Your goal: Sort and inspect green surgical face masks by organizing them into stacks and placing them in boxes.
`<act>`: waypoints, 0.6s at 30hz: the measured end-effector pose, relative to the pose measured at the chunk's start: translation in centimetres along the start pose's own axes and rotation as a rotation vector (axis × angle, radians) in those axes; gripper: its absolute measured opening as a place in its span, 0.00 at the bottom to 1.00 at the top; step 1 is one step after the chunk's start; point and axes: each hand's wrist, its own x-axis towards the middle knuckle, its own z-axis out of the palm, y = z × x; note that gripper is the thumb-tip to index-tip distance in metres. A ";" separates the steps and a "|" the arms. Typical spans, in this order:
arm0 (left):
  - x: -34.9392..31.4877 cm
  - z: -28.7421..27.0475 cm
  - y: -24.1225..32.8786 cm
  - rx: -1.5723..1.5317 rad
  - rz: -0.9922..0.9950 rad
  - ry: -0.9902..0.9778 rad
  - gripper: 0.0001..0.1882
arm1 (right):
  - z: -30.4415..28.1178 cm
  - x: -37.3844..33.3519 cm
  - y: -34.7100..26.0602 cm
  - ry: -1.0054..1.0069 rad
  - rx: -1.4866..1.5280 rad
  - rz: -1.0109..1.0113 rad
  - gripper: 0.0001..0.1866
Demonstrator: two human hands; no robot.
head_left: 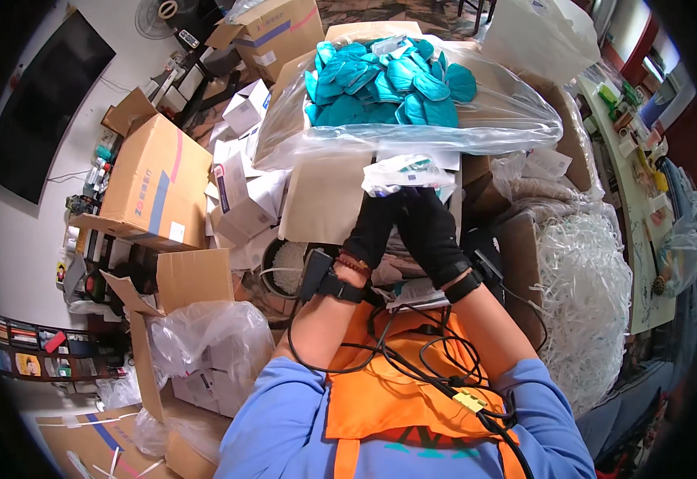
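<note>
Here, both hands, in black gloves, are raised together in front of the chest, and between them they hold a small clear packet (408, 176) with something white and teal inside. The left hand (375, 227) has its grip closed on the packet's lower left edge; the right hand (428, 227) has its grip closed on the lower right, the two hands touching side by side. The packet sits just below the big clear bag (492, 120) full of teal masks (388, 80), which rests in an open cardboard box (316, 191) ahead.

To handle this well, I judge that the pinch should stay near the packet's edge, so the thin film is not crumpled and the contents lie flat. Keeping the hands close together, as they are, gives even tension across the film. The pile of white shredded strips (588, 295) lies to the right, well apart, and loose cables (412, 359) hang across the orange apron (380, 399), so the wrists should stay clear of them.
</note>
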 end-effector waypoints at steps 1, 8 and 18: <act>0.2 -1.0 -0.1 0.254 0.153 0.052 0.21 | -1.1 0.2 -0.7 -0.072 0.327 0.066 0.19; -0.3 -6.4 -3.8 1.459 0.532 0.019 0.13 | -6.3 1.6 5.0 0.213 0.813 0.477 0.25; 1.7 -3.5 -1.3 0.609 0.237 0.098 0.12 | -7.9 1.0 3.2 -0.107 0.558 0.315 0.15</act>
